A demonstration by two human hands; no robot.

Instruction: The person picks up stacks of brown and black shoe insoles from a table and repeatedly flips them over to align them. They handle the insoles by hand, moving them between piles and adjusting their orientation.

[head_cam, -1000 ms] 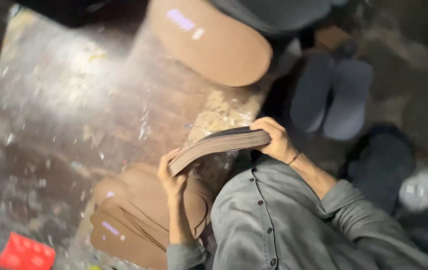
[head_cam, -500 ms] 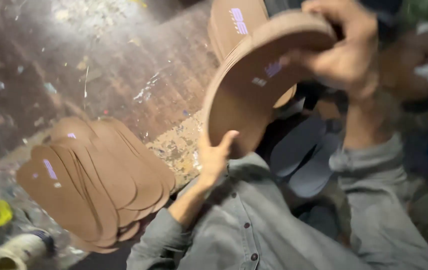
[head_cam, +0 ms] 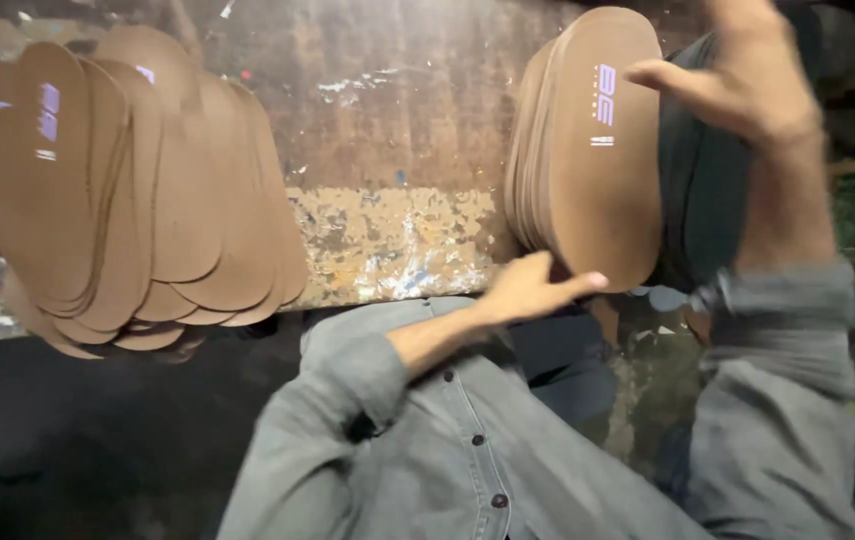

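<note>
Right hand grips top of upright stack of brown insoles above bench edge; left hand supports bottom, fingers loosely extended. Fanned insole pile already on bench; held stack not yet laid down.

Footwear workshop: a worn, paint- and glue-stained tabletop carries a fanned stack of brown insoles; a second insole bundle stands alongside.
</note>
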